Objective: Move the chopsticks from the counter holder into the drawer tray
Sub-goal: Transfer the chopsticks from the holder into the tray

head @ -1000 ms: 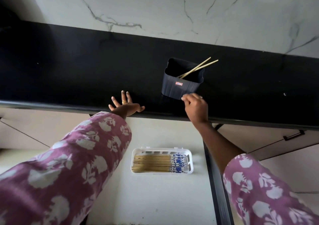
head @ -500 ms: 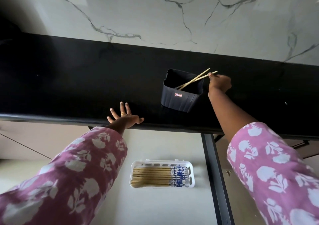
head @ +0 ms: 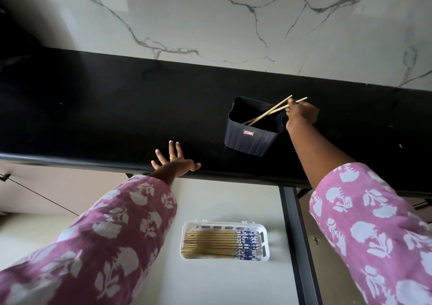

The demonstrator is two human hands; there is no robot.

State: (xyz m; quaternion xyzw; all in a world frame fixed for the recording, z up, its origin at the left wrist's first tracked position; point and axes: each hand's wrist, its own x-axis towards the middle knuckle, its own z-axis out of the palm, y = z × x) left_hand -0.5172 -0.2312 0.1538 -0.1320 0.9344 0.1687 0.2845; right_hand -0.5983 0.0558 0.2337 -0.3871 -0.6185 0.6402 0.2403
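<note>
A dark square holder (head: pixel 251 136) stands on the black counter (head: pixel 117 117). Two wooden chopsticks (head: pixel 268 113) lean out of it toward the right. My right hand (head: pixel 301 115) pinches their upper ends just right of the holder. My left hand (head: pixel 174 163) rests flat on the counter's front edge with its fingers spread, holding nothing. Below, in the open drawer, a white tray (head: pixel 265 241) holds several chopsticks with blue-patterned ends, lying side by side.
The drawer's pale floor (head: pixel 222 206) surrounds the tray. A dark drawer rail (head: pixel 297 239) runs along its right side. A marble wall (head: pixel 233 19) rises behind the counter. Cabinet fronts sit at the lower left and right.
My right hand went from the holder's front edge up to the chopstick tips and closed on them. My left hand stayed on the counter edge.
</note>
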